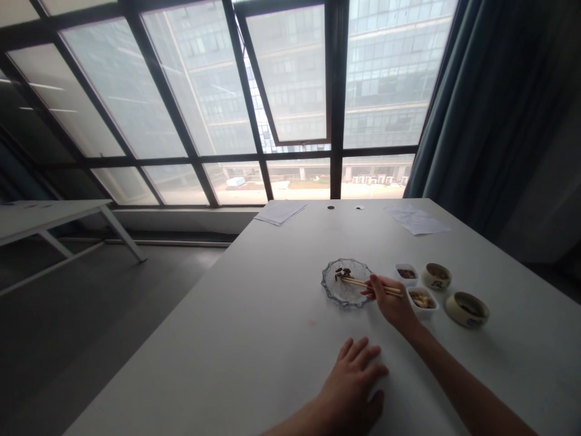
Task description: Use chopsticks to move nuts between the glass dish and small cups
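My right hand (390, 301) is shut on a pair of wooden chopsticks (363, 283), and their tips reach over a clear glass plate (329, 284). A few dark food pieces (342, 274) lie on the plate near the tips. Beside my right hand stand two small white dishes, one with dark sauce (406, 273) and one with pale food (422, 301). Two low ceramic bowls (436, 277) (467, 309) sit further right. My left hand (349, 387) rests open and flat on the white table (227, 345), near its front, holding nothing.
Two loose paper sheets (280, 212) (417, 221) lie at the table's far end, which has two small holes. A floor-to-ceiling window (290, 91) lies beyond, with a dark curtain (481, 121) at right. Another white table (45, 218) stands at left.
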Demonstrator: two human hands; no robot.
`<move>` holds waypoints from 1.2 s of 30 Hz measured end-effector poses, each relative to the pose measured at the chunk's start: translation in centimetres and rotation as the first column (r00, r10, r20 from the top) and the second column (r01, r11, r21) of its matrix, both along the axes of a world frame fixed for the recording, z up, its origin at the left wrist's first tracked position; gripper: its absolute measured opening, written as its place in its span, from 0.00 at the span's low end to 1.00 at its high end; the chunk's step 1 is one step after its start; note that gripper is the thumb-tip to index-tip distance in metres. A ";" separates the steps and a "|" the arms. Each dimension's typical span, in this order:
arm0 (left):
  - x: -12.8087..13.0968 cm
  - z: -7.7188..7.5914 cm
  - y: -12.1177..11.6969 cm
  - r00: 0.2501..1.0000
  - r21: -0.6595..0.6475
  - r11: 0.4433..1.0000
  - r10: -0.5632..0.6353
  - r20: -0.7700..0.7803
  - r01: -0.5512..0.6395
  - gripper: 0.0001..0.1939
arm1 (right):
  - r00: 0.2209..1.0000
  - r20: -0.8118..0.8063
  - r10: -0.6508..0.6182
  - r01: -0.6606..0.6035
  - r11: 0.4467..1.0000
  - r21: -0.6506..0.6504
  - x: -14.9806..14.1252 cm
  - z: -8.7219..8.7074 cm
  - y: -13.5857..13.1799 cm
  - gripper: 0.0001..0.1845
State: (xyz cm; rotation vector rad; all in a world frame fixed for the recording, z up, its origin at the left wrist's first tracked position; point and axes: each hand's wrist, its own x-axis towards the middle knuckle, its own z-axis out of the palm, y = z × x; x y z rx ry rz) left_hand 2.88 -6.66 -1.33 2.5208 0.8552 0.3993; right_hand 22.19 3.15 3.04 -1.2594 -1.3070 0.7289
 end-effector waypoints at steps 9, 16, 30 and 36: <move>0.1 0.1 -0.1 1.000 0.021 1.000 0.003 0.005 -0.003 0.20 | 0.989 -0.051 -0.142 0.144 0.989 0.030 -0.8 -0.6 -0.8 0.30; 0.1 0.4 -0.2 1.000 0.008 1.000 0.010 0.009 -0.011 0.19 | 0.985 -0.037 -0.171 0.174 0.981 0.088 -0.1 0.4 -2.4 0.28; 0.0 1.3 -0.3 1.000 -0.024 1.000 0.021 0.011 -0.021 0.19 | 0.855 -0.050 -0.517 0.518 0.843 0.146 12.0 4.3 -6.1 0.24; 0.0 1.4 -0.4 1.000 -0.024 0.999 0.028 -0.004 -0.028 0.19 | 0.873 -0.080 -0.481 0.487 0.869 0.093 13.3 3.3 -6.1 0.23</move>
